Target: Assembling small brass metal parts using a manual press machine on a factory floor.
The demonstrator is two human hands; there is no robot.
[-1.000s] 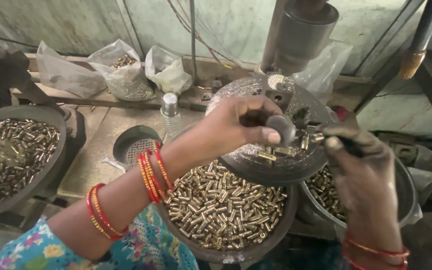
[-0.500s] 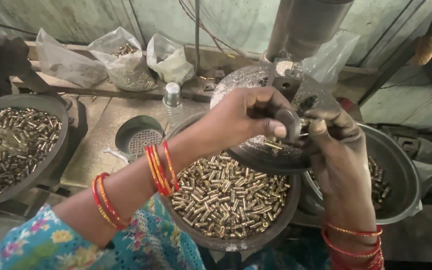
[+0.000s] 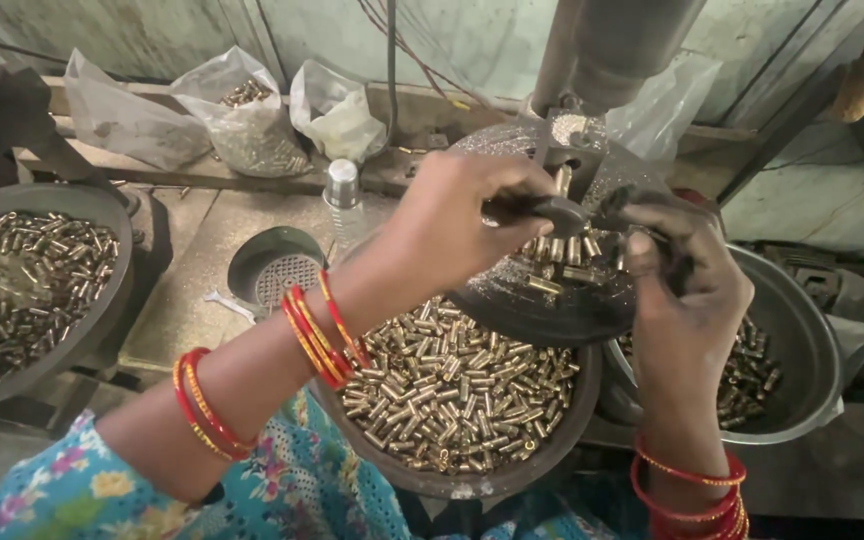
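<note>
Centre bowl holds brass casings; side basins likewise. Left hand pinches a dark handle; right hand grips a dark piece.

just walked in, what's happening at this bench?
A person is working with both hands at a round metal plate under a machine column. The left hand pinches a dark knob over the plate; the right hand is beside it, fingers curled. A few small brass tubes stand on the plate. Below sits a bowl full of the same brass pieces, with further filled bowls at left and right.
</note>
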